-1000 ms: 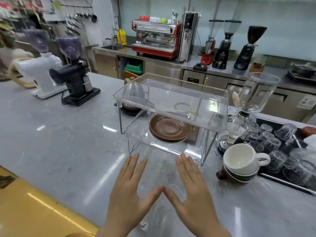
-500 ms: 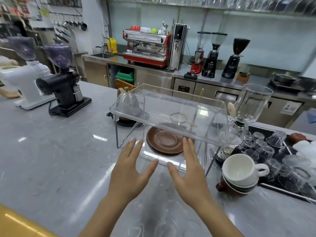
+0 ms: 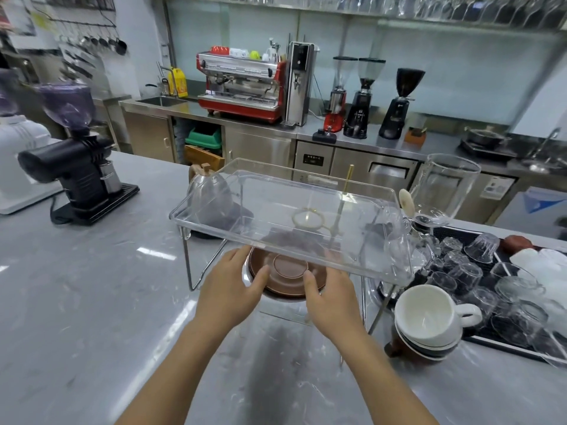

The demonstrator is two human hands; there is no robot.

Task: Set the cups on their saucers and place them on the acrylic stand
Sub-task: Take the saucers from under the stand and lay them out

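Nearest the camera, both forearms reach forward over the grey, glossy marbled worktop. A second ago the hands lay flat and well short of the stand; now the left hand and right hand have moved in under its upper shelf, fingers relaxed and holding nothing, thumbs at either edge of the brown saucer. That suggests the saucer is about to be lifted or steadied, with no cup on it yet. The saucer is round, matte and shallow, with a raised ring at its centre, lying on the lower tier of the clear acrylic stand, whose thin wire legs carry glossy trays. Just right of the right hand, white glazed cups sit stacked beside upturned glasses.
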